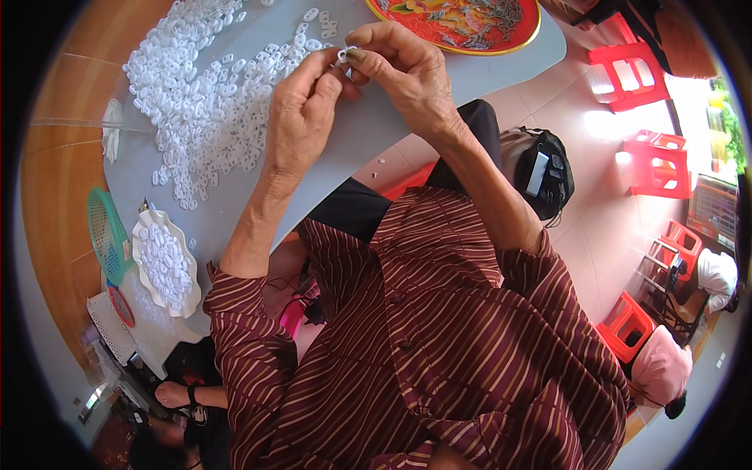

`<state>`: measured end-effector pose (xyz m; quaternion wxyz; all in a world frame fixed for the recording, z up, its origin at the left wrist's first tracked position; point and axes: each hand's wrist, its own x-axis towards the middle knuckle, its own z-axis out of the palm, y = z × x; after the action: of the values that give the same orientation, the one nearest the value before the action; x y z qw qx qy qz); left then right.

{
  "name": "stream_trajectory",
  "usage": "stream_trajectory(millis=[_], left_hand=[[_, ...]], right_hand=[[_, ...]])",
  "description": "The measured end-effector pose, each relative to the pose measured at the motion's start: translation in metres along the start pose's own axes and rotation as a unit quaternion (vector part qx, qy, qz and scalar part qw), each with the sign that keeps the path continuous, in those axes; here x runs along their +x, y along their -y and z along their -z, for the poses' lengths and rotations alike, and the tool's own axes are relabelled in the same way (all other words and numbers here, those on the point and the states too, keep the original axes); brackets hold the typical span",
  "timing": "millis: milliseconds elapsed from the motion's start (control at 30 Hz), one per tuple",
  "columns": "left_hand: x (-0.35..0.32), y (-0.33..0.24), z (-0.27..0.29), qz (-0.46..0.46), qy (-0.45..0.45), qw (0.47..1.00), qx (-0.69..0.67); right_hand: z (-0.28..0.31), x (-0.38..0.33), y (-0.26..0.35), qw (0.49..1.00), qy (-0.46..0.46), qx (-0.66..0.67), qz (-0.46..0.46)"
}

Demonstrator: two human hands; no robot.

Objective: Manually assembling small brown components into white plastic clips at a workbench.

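Note:
My left hand [301, 113] and my right hand [411, 78] meet above the grey table [313, 184], fingertips pinched together. Between them is a small white plastic piece with a hole [342, 56], gripped from both sides. Fingers cover most of it, so its exact kind is unclear. To the left of my hands spreads a large heap of similar small white oval pieces [211, 117], some with holes. Just beyond my right hand lies a round red tray [376, 6] with a gold rim and a flower pattern, holding many small grey metal pieces [501, 19].
A scalloped white dish [192, 294] of white pieces stands at the table's left, beside a green mesh basket [106, 235]. Another person's arm [210, 396] shows lower left. Red plastic stools [627, 74] and a black drawstring bag [546, 176] are on the floor to the right.

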<state>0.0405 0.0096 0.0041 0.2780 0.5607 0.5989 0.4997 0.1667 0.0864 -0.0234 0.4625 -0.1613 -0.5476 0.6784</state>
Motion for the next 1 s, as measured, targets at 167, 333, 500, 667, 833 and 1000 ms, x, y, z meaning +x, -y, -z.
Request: stream_trajectory(millis=[167,333,500,667,833,1000], left_hand=[[0.0,-0.003,0.002,-0.015,0.002,1.0,0.021],[0.002,0.009,0.011,0.048,0.006,0.996,-0.069],[0.005,0.007,0.01,0.104,-0.017,0.984,-0.144],[0.004,0.014,0.008,0.085,-0.039,0.985,-0.147],[0.001,0.02,0.014,0.067,0.01,0.991,-0.117],[0.001,0.016,0.009,0.09,0.03,0.985,-0.146]], right_hand=[[0.005,0.0,0.0,0.999,0.032,0.021,-0.022],[0.003,0.0,0.0,0.999,0.016,0.033,-0.019],[0.003,-0.001,0.0,1.0,0.002,0.001,-0.014],[0.002,-0.001,0.001,0.999,0.007,-0.029,-0.014],[0.001,-0.001,0.002,0.999,0.011,-0.035,-0.013],[0.002,-0.001,0.001,0.999,0.029,-0.026,-0.01]])
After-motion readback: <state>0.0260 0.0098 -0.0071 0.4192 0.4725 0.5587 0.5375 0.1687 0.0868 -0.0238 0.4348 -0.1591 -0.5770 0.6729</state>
